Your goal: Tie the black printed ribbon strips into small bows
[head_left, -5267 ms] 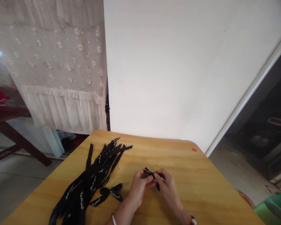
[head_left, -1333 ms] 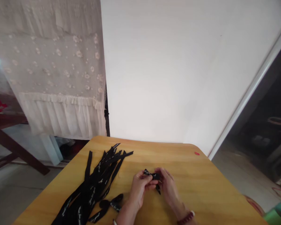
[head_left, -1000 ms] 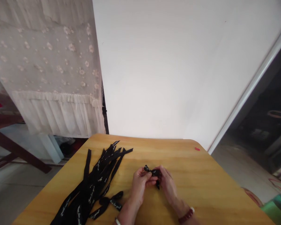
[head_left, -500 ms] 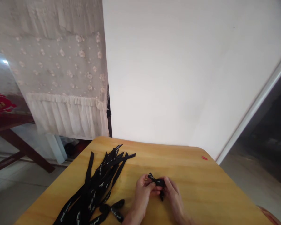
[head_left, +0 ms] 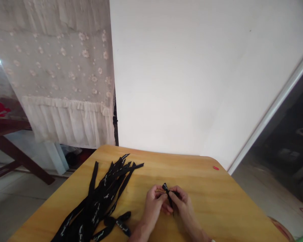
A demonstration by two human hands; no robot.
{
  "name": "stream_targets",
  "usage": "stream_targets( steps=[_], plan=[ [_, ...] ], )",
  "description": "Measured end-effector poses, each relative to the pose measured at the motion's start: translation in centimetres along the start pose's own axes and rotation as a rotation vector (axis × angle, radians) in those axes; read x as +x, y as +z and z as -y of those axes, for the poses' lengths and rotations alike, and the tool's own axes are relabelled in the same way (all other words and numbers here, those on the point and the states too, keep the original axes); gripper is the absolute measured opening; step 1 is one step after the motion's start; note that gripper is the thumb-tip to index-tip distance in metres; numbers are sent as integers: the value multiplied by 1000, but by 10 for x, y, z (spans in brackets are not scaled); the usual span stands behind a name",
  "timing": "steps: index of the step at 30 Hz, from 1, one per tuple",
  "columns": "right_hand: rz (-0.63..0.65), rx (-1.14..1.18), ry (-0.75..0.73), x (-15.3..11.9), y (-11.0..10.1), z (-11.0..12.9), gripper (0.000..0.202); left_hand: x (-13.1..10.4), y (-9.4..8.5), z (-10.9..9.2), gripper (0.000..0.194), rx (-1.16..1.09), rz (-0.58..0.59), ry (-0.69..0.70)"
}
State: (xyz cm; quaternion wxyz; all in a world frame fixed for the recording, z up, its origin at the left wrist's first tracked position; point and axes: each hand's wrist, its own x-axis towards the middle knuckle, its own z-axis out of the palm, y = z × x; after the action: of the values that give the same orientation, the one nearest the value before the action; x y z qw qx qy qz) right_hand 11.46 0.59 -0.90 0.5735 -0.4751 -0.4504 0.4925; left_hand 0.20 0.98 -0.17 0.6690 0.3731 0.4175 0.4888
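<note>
Between my two hands, just above the wooden table [head_left: 217,198], is a small black ribbon bow [head_left: 166,188] with white lettering. My left hand [head_left: 153,203] pinches its left side between thumb and fingers. From the right, my right hand [head_left: 183,203] is closed on it too, thumb pressed near the knot. Fingers hide much of the bow, and a dark tail hangs between the hands. To the left lies a pile of black printed ribbon strips [head_left: 101,198]. A finished-looking black bow [head_left: 119,222] rests by the pile, near my left forearm.
A small red object [head_left: 215,168] lies near the table's far right corner. Behind the table stands a white wall panel [head_left: 166,84], with a lace curtain [head_left: 68,74] to its left. A dark wooden stand [head_left: 17,158] is at the far left.
My right hand has shifted its hold, its thumb moving inward to the knot. The bow has turned and is now more covered by fingers. The view has shifted slightly.
</note>
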Motion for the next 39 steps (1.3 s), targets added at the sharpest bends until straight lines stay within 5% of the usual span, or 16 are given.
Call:
stream_targets(
  steps=[13, 21, 29, 39],
  plan=[
    [4, 70, 47, 1, -8, 0, 22, -2, -5, 2, 30, 71, -85, 73],
    [-98, -88, -35, 2, -7, 4, 21, -2, -11, -6, 33, -3, -288, 172],
    [24, -129, -112, -2, 0, 5, 19, -7, -1, -5, 28, -80, -108, 31],
    [91, -66, -78, -4, 4, 0, 23, -8, 0, -3, 17, -170, -68, 33]
  ],
)
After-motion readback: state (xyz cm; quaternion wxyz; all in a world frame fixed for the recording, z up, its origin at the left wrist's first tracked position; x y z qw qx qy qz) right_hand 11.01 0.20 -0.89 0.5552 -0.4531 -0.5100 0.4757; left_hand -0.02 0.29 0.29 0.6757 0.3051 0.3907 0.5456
